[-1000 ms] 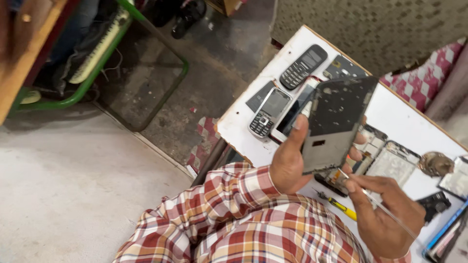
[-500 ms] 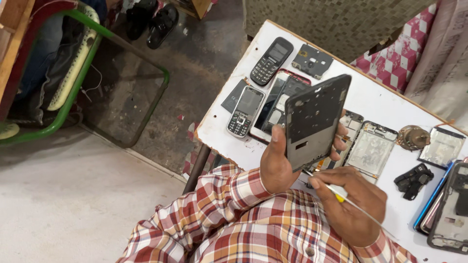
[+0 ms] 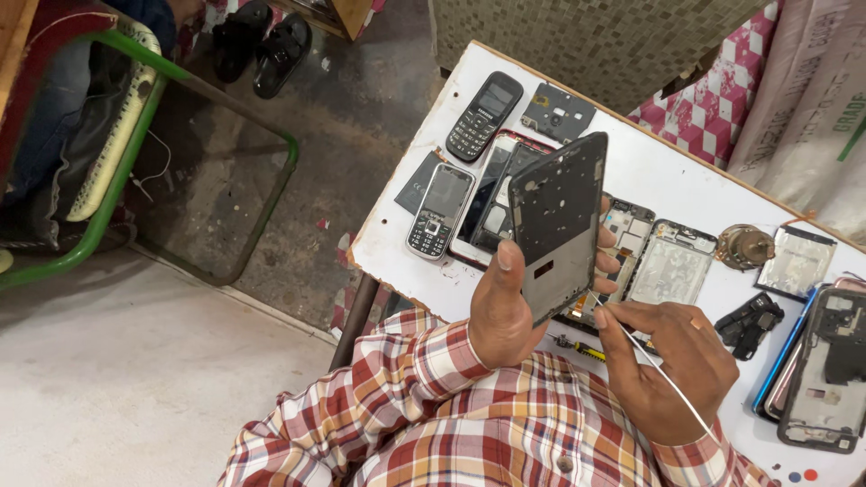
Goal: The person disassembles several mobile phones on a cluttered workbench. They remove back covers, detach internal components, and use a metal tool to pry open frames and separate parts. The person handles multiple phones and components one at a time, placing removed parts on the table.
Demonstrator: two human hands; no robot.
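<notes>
Left hand raised, fingers clamped; right hand lower, fingertips pinched, both sleeves plaid.

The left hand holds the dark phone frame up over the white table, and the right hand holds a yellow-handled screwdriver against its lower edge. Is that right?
Not quite. The head view shows the right hand pinching a thin white tool, not the yellow-handled screwdriver, which lies on the white table. The left hand does hold the dark phone frame up.

We log the phone frame held above the table; two keypad phones behind-left of it, opened phone bodies to its right (all lying flat), screwdriver beneath, chair far left.
</notes>
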